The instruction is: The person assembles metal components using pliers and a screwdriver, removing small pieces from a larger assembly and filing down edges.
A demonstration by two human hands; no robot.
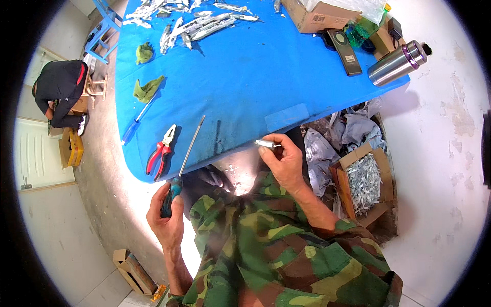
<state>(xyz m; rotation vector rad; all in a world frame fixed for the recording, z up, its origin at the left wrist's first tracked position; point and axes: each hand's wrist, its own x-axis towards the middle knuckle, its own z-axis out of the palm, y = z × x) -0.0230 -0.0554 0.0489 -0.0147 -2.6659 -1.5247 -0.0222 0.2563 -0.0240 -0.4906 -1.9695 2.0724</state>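
Note:
My left hand (166, 217) is closed round the dark teal handle of a screwdriver (188, 153), whose long shaft points up over the table's near edge. Between the thumb and fingers of my right hand (286, 162) is a small silvery cylindrical part (265, 144), held just off the table edge; its exact kind is too small to tell. Red-handled pliers (162, 151) lie on the blue cloth to the left of the screwdriver. Farther left rests a second screwdriver (134, 126) with a blue handle, its tip by a green rag (147, 90).
Metal strip-like parts (204, 26) are heaped at the table's far side. A steel flask (396, 65), a dark flat device (345, 53) and a cardboard box (319, 18) stand far right. Below, an open carton (365, 184) holds silvery scraps. A person (60, 84) sits at far left.

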